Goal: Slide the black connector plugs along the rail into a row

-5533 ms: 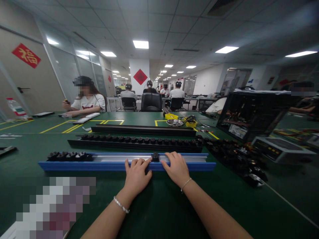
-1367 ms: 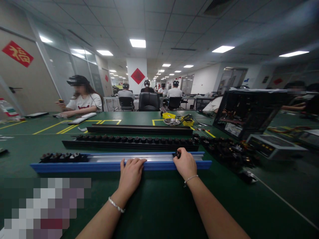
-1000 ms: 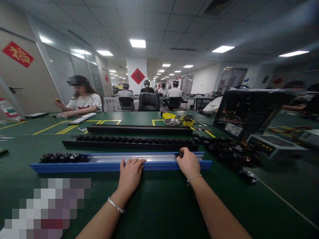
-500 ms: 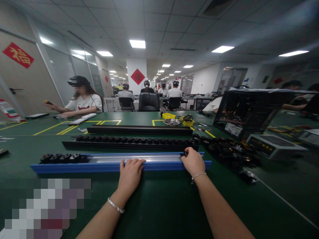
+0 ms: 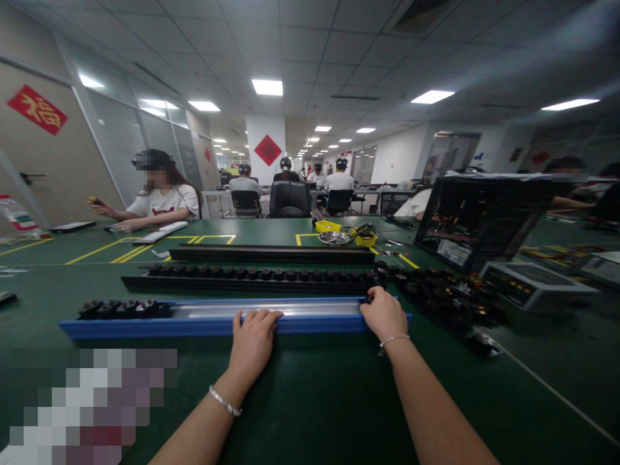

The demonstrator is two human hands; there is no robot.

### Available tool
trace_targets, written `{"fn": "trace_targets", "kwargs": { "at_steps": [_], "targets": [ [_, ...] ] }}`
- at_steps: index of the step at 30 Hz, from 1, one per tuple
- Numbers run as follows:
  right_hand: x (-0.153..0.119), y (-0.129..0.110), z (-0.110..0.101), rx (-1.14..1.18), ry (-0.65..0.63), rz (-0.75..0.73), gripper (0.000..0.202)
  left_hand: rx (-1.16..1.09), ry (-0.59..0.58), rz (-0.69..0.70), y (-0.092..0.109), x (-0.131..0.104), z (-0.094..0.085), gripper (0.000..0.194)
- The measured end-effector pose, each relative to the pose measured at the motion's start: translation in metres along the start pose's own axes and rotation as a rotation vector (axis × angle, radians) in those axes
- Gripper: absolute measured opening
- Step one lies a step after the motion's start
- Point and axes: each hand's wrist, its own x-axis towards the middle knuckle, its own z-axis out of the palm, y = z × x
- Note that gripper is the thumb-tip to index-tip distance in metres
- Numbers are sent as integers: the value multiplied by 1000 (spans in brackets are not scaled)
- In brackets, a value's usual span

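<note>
A long blue rail (image 5: 159,327) with a shiny metal channel lies across the green table before me. Several black socket modules (image 5: 113,309) sit in its left end. My left hand (image 5: 252,339) has its fingers hooked over the front wall of the rail near the middle. At the right end, my right hand (image 5: 386,314) pinches a small black piece (image 5: 369,299), apparently another socket module, inside the channel. The fingers cover most of it.
Behind lie a black rail (image 5: 203,283) filled with socket modules and another black rail (image 5: 271,254). A heap of black modules (image 5: 450,300) is on the right, near a power supply (image 5: 535,284) and an open computer case (image 5: 477,219). A co-worker (image 5: 162,194) sits at the far left.
My right hand has slid a little to the right along the channel with the black piece in its fingers. The left hand stays where it was on the rail.
</note>
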Motion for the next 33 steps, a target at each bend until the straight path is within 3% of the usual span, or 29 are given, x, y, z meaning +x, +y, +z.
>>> {"fn": "trace_targets", "kwargs": {
  "at_steps": [25,33],
  "targets": [
    [9,14,-10,-48,-35,110,35,-6,13,4,1,-1,-3,30],
    [10,29,-5,-30,-38,40,36,-1,19,4,-1,-1,1,30]
  ]
}}
